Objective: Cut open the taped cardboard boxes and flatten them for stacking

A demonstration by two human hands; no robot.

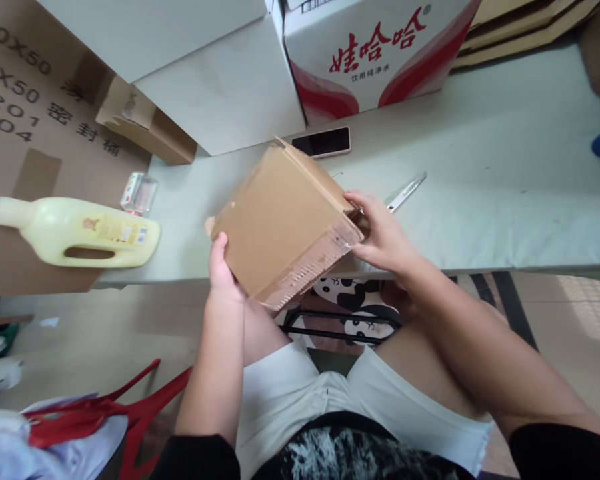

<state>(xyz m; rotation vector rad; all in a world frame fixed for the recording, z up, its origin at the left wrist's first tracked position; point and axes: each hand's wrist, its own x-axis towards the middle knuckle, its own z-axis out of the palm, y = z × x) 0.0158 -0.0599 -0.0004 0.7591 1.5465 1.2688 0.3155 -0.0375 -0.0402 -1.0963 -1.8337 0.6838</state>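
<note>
A brown cardboard box (280,220) is held tilted over the front edge of the table. Its near edge is torn and carries a strip of clear tape. My left hand (224,270) grips the left side, thumb on the top face and the other fingers hidden beneath. On the right, my right hand (380,233) closes round the box's corner by a loose flap. Just past that hand, a utility knife (407,191) lies on the table, its lower end hidden. A phone (323,143) lies flat behind the box.
A yellow bottle (90,231) lies at the left, near a small clear case (139,193). White cartons (225,87) and a red-and-white water carton (375,60) line the back of the pale-green table (505,180). Flattened cardboard (525,33) sits back right; a red chair (145,407) stands lower left.
</note>
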